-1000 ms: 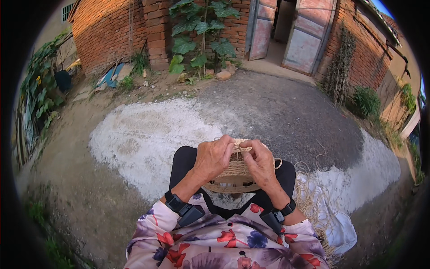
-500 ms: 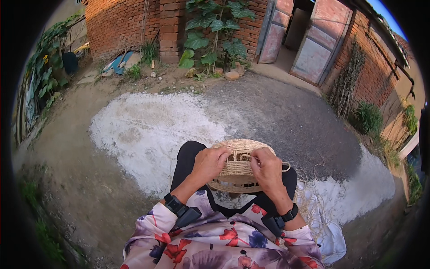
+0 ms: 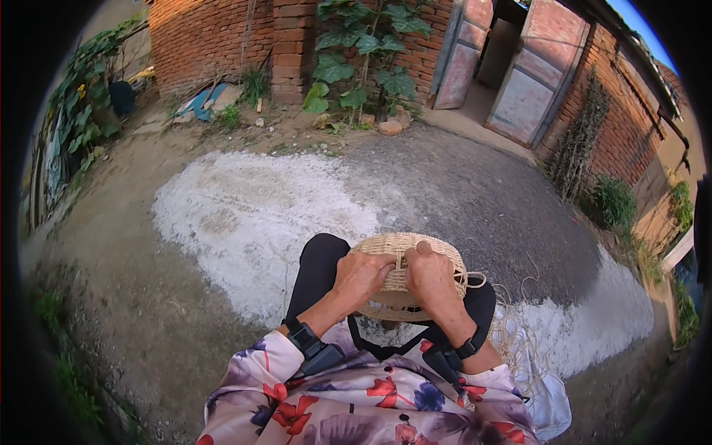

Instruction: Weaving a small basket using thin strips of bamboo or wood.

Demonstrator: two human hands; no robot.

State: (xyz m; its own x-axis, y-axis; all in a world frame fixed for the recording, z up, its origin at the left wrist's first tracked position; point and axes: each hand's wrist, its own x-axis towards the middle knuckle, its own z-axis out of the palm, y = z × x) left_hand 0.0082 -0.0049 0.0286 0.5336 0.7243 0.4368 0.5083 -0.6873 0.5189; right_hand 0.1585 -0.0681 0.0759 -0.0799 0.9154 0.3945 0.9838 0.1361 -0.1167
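Observation:
Between my knees rests a pale woven straw basket point(image 3: 404, 243), its side turned up toward me. My left hand point(image 3: 362, 276) is closed at the left of a small gap in the weave, thumb and fingers pinched at its edge. Close beside it, my right hand point(image 3: 432, 276) is closed too, its fingertips pressed at the gap's right side. A loop of straw cord point(image 3: 477, 279) sticks out right of my right hand. What lies between the fingertips of either hand is mostly hidden, though both touch the basket's weave.
Loose straw strands point(image 3: 512, 334) and a white sack point(image 3: 547, 404) lie on the ground by my right leg. White powdery ground point(image 3: 245, 200) and dark gravel point(image 3: 475, 185) spread ahead. Farther off stand a brick wall point(image 3: 208, 44), a climbing plant point(image 3: 363, 59) and an open metal door point(image 3: 530, 81).
My hands have drawn closer together, the right moving left over the gap in the weave. The cord between them no longer shows. The view has shifted slightly.

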